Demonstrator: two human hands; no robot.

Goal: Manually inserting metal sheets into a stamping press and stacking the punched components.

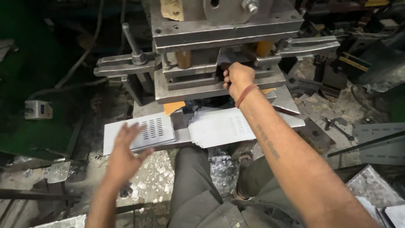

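Observation:
My right hand reaches into the steel press die, fingers closed on a metal sheet piece lying in the die gap. My left hand hovers open, fingers spread and blurred, just over the near edge of a stack of slotted white metal sheets on the left. A second pile of slotted sheets lies under my right forearm. A red band circles my right wrist.
Clamp bars with bolts hold the die on both sides. Metal punch scraps litter the floor by my knees. Loose metal plates and tools lie at the right; a small grey box sits at the left.

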